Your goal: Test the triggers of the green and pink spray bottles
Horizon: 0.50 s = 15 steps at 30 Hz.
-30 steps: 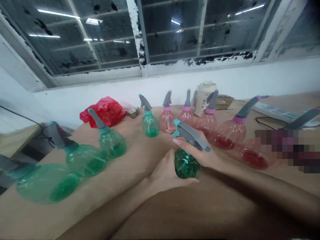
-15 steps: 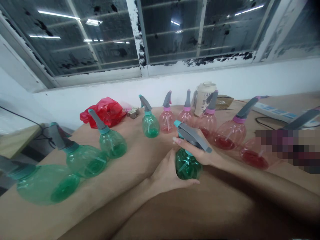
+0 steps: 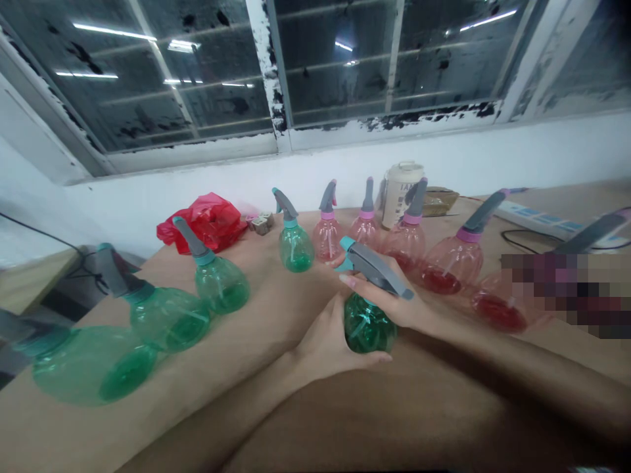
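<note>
A green spray bottle (image 3: 369,325) with a grey and teal trigger head stands in front of me, with dark green liquid inside. My left hand (image 3: 328,338) is wrapped round the bottle's body from the left, its thumb along the near side. At the top, my right hand (image 3: 394,299) grips the spray head, fingers round its neck and trigger. Beyond it stands another green spray bottle (image 3: 296,246). Several pink spray bottles with red liquid, among them one close by (image 3: 451,263), curve away to the right.
More green spray bottles (image 3: 221,282) line the left side of the wooden table (image 3: 276,309). Farther back are a red plastic bag (image 3: 207,220), small blocks (image 3: 262,223), a white paper cup (image 3: 401,194) and a brown packet (image 3: 440,200). A power strip (image 3: 542,220) with a cable lies at right.
Fingers of my right hand have shifted slightly about the spray head, and the teal trigger shows more now. Both hands stay on the same bottle, which has barely moved.
</note>
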### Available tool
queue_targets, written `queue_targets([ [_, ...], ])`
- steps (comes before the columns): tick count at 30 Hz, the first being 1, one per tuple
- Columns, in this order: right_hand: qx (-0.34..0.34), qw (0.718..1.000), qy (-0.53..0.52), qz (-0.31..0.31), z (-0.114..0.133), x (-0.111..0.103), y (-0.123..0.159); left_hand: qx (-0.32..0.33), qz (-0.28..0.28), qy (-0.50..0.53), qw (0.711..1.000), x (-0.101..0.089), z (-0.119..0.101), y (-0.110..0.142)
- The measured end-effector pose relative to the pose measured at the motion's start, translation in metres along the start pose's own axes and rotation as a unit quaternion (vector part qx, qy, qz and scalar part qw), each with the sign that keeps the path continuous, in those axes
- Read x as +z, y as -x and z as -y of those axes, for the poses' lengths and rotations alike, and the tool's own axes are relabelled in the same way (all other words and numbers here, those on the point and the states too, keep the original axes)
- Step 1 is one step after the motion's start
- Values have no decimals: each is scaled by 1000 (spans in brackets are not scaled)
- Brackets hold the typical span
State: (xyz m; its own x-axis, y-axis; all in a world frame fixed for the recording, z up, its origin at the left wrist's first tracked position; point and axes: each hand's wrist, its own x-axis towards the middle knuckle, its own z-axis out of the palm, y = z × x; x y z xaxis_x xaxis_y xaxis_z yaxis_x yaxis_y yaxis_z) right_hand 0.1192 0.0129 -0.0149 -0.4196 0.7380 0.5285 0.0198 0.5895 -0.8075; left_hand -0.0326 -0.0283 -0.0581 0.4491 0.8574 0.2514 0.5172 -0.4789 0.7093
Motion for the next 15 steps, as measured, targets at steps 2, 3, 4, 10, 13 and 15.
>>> queue_targets([
  [2,4,1000,-2,-1,-1,0,0,-1,5,2,1000,-1,-1,-1],
  [3,7,1000,-5,0,-1,1,0,3,8,5,1000,-1,-1,-1],
  [4,10,1000,-7,2,-1,1,0,8,11,8,1000,-2,-2,-1],
  [10,7,1000,0,4,-2,1,1,-2,13,9,1000,-3,-3,-2],
  [13,7,1000,6,7,-1,0,1,-6,14,8,1000,-3,-2,-2],
  [15,1,1000,9,6,-1,-1,1,2,12,12,1000,-2,-2,-2],
])
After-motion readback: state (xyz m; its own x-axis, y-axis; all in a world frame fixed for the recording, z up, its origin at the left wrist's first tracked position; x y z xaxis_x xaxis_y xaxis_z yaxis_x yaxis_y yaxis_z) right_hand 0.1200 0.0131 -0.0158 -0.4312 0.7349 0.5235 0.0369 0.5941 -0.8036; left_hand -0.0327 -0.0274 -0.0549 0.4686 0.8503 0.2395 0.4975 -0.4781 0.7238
